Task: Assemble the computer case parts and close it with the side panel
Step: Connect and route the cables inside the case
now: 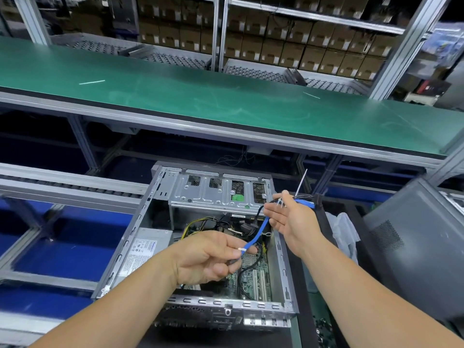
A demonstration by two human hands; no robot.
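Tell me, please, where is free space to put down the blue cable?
The green shelf behind the case is nearly bare, bordered by box racks behind and its metal edge in front; only two thin strips lie there. Inside the case it is crowded: wires, board, both hands on the blue cable. The panel fills the right.

No legible text anywhere. White label (140,254) on the power supply (148,249) inside the open computer case (160,177): densely printed, with a short blue word along one edge and rows of small marks, all too small and blurred to read. Pale stickers (256,56) on the cardboard boxes (271,50) stacked on the far shelves: print not readable. Green sticker (237,197) on the metal drive cage (216,194): no characters to make out. Motherboard (253,277) markings: too fine to tell. White tag (241,249) on the blue cable (256,237): blank as far as can be seen.
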